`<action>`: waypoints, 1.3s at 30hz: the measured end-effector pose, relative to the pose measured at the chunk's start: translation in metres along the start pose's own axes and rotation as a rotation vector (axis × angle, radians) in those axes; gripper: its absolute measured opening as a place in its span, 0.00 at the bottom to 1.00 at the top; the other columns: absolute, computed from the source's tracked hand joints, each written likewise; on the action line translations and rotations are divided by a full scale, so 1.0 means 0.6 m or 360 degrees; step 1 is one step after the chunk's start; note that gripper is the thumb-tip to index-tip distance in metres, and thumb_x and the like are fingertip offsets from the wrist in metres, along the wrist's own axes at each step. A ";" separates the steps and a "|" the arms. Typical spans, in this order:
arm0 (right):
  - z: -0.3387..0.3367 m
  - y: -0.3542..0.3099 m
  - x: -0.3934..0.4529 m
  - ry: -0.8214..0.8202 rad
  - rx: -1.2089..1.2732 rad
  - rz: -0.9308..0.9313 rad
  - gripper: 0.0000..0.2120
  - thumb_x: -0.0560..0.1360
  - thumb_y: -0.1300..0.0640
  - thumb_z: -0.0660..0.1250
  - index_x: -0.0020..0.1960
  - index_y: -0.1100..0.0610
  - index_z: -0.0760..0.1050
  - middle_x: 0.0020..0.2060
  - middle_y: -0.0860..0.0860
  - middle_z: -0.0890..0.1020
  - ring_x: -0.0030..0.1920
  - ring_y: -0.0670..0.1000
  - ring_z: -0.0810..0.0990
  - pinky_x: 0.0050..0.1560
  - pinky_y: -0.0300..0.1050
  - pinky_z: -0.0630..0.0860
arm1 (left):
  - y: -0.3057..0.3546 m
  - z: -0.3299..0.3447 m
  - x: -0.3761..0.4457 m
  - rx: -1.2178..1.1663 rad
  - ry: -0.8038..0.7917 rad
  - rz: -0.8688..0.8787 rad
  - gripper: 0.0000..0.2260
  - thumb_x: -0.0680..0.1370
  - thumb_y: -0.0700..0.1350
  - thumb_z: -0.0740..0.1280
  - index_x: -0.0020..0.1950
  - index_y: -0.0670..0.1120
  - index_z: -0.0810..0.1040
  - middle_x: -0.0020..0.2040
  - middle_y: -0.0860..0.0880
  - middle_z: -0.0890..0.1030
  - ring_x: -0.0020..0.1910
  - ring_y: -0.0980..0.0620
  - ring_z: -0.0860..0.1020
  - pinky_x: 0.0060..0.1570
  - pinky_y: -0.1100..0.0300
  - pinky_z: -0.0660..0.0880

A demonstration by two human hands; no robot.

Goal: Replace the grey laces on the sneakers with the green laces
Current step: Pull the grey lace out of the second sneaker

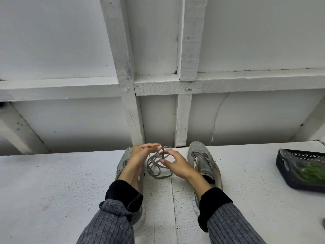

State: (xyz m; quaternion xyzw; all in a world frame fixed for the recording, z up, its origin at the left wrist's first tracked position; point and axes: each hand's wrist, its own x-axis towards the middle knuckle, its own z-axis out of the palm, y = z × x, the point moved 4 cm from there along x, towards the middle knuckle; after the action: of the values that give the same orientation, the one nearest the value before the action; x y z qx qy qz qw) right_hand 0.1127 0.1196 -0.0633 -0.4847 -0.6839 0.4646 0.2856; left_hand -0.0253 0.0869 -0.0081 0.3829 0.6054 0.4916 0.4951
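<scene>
A bundle of grey laces [159, 162] is being held up between two hands above the white table [52, 182], in the gap between the two grey sneakers. The top loops are being pinched by the curled fingers of the left hand [142, 153], while a lower strand is being gripped between thumb and fingers of the right hand [173, 163]; the loose coils are trailing down onto the tabletop. The left sneaker [125, 155] is being largely covered by the left wrist and sleeve. The right sneaker [202, 159] is lying just beside the right hand, its tongue open and its eyelets unlaced. At the right edge, well apart from the shoes, a dark perforated basket [284, 171] is being occupied by the green laces [311, 173], seemingly bagged in clear plastic.
</scene>
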 end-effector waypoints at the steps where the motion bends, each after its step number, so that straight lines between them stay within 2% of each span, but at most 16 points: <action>1: 0.002 -0.001 -0.001 -0.0018 0.0005 0.0022 0.02 0.78 0.57 0.66 0.51 0.52 0.76 0.54 0.49 0.77 0.57 0.46 0.73 0.56 0.37 0.67 | -0.002 -0.002 0.002 0.0013 -0.0003 -0.0002 0.09 0.73 0.39 0.73 0.52 0.42 0.84 0.44 0.53 0.83 0.33 0.74 0.77 0.43 0.72 0.65; 4: -0.006 0.009 -0.007 0.0015 0.0100 0.0105 0.09 0.81 0.54 0.60 0.43 0.53 0.74 0.46 0.49 0.80 0.51 0.47 0.76 0.54 0.43 0.69 | -0.012 -0.016 0.015 -0.0168 0.0052 -0.0075 0.04 0.74 0.40 0.72 0.48 0.43 0.83 0.42 0.53 0.84 0.44 0.63 0.80 0.47 0.63 0.68; 6: -0.017 0.003 -0.015 0.0023 0.0246 0.0149 0.15 0.83 0.54 0.56 0.47 0.61 0.76 0.42 0.46 0.80 0.47 0.41 0.77 0.54 0.37 0.69 | -0.024 -0.023 0.033 -0.0684 0.0064 -0.0161 0.02 0.78 0.39 0.67 0.47 0.43 0.80 0.44 0.51 0.82 0.50 0.54 0.79 0.55 0.59 0.72; 8: -0.029 -0.004 -0.018 0.0068 0.0471 0.0133 0.18 0.84 0.54 0.54 0.44 0.64 0.75 0.34 0.46 0.81 0.43 0.44 0.79 0.55 0.38 0.71 | -0.033 -0.027 0.050 -0.1251 0.0046 -0.0198 0.06 0.81 0.38 0.61 0.47 0.41 0.77 0.43 0.48 0.82 0.49 0.52 0.79 0.55 0.57 0.76; 11: -0.049 -0.016 -0.019 0.0149 0.0931 0.0144 0.17 0.83 0.57 0.55 0.36 0.59 0.69 0.22 0.47 0.71 0.28 0.47 0.73 0.46 0.44 0.74 | -0.033 -0.020 0.058 -0.1678 -0.0019 -0.0186 0.10 0.83 0.38 0.56 0.44 0.42 0.72 0.32 0.49 0.77 0.31 0.56 0.76 0.36 0.62 0.80; 13: -0.062 -0.024 -0.023 0.0183 0.1058 0.0240 0.15 0.82 0.57 0.57 0.37 0.58 0.67 0.21 0.46 0.65 0.21 0.45 0.64 0.34 0.41 0.74 | -0.026 -0.008 0.053 -0.1687 -0.0185 -0.0185 0.10 0.83 0.38 0.54 0.44 0.43 0.71 0.29 0.51 0.72 0.24 0.59 0.69 0.25 0.68 0.71; 16: -0.076 -0.031 -0.029 0.0205 0.1068 0.0365 0.15 0.82 0.57 0.59 0.37 0.58 0.67 0.21 0.45 0.61 0.20 0.43 0.58 0.22 0.36 0.62 | -0.006 0.009 0.032 -0.1053 -0.0550 -0.0097 0.10 0.82 0.35 0.54 0.46 0.43 0.72 0.29 0.53 0.70 0.23 0.61 0.63 0.20 0.71 0.60; 20: -0.088 -0.050 -0.033 0.0213 0.1016 0.0393 0.15 0.83 0.58 0.56 0.37 0.59 0.67 0.20 0.44 0.61 0.19 0.42 0.56 0.18 0.33 0.54 | -0.008 0.037 0.005 0.0552 -0.1040 0.0169 0.08 0.81 0.37 0.62 0.45 0.43 0.78 0.31 0.52 0.77 0.24 0.59 0.65 0.24 0.70 0.61; 21: -0.091 -0.059 -0.035 0.0209 0.0995 0.0367 0.15 0.83 0.58 0.56 0.38 0.59 0.68 0.20 0.44 0.62 0.20 0.41 0.56 0.18 0.33 0.54 | -0.011 0.041 0.006 0.0815 -0.0993 0.0234 0.07 0.80 0.39 0.64 0.44 0.44 0.79 0.32 0.52 0.80 0.24 0.59 0.67 0.25 0.69 0.64; 23: -0.089 -0.076 -0.044 0.0163 0.0893 0.0299 0.14 0.83 0.57 0.57 0.39 0.59 0.69 0.22 0.44 0.63 0.21 0.41 0.57 0.19 0.33 0.54 | -0.011 0.042 0.013 0.0911 -0.0661 0.0346 0.08 0.80 0.40 0.65 0.43 0.44 0.81 0.33 0.50 0.83 0.24 0.59 0.72 0.28 0.66 0.69; 25: -0.081 -0.085 -0.057 0.0070 0.0703 0.0246 0.14 0.83 0.56 0.57 0.40 0.59 0.71 0.25 0.46 0.63 0.23 0.42 0.57 0.21 0.33 0.54 | -0.011 0.037 0.018 0.0542 -0.0288 0.0300 0.08 0.81 0.38 0.63 0.44 0.42 0.80 0.38 0.45 0.83 0.26 0.60 0.76 0.28 0.65 0.70; 27: -0.069 -0.081 -0.070 -0.0046 0.0501 0.0209 0.15 0.83 0.56 0.56 0.40 0.58 0.73 0.26 0.47 0.63 0.24 0.43 0.58 0.23 0.34 0.55 | -0.011 0.039 0.019 0.0033 -0.0136 0.0157 0.09 0.82 0.36 0.60 0.46 0.41 0.79 0.42 0.42 0.83 0.29 0.60 0.80 0.29 0.67 0.74; 31: -0.050 -0.059 -0.092 -0.0201 0.0341 0.0295 0.16 0.82 0.52 0.58 0.38 0.56 0.72 0.26 0.47 0.63 0.24 0.44 0.58 0.23 0.36 0.55 | -0.006 0.045 0.011 -0.1077 -0.0148 -0.0082 0.09 0.83 0.39 0.59 0.51 0.38 0.78 0.41 0.47 0.85 0.38 0.56 0.84 0.39 0.64 0.81; 34: -0.052 -0.042 -0.105 -0.0206 0.0451 0.0443 0.19 0.81 0.48 0.60 0.34 0.54 0.66 0.25 0.47 0.60 0.24 0.45 0.55 0.22 0.37 0.52 | -0.004 0.034 0.007 -0.1644 -0.0229 -0.0235 0.10 0.83 0.39 0.58 0.48 0.40 0.77 0.32 0.51 0.81 0.27 0.60 0.78 0.32 0.66 0.79; 36: -0.059 -0.034 -0.107 -0.0189 0.0683 0.0517 0.18 0.81 0.49 0.61 0.34 0.54 0.64 0.26 0.47 0.58 0.23 0.44 0.54 0.20 0.35 0.51 | 0.000 0.030 -0.001 -0.1629 -0.0368 -0.0299 0.11 0.82 0.40 0.56 0.46 0.43 0.76 0.28 0.54 0.73 0.21 0.61 0.69 0.24 0.70 0.69; 39: -0.075 -0.028 -0.104 -0.0150 0.1067 0.0641 0.18 0.82 0.51 0.59 0.35 0.55 0.63 0.25 0.46 0.57 0.21 0.42 0.53 0.17 0.33 0.50 | 0.000 0.038 -0.030 -0.1063 -0.0741 -0.0374 0.06 0.77 0.41 0.58 0.44 0.43 0.74 0.27 0.54 0.65 0.21 0.60 0.62 0.23 0.68 0.58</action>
State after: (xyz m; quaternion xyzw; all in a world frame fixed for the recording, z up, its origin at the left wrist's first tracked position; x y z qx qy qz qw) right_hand 0.1667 0.0762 -0.0262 -0.4670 -0.3979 0.7307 0.2995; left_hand 0.0010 0.0750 -0.0049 0.2307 0.3245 0.5014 0.7681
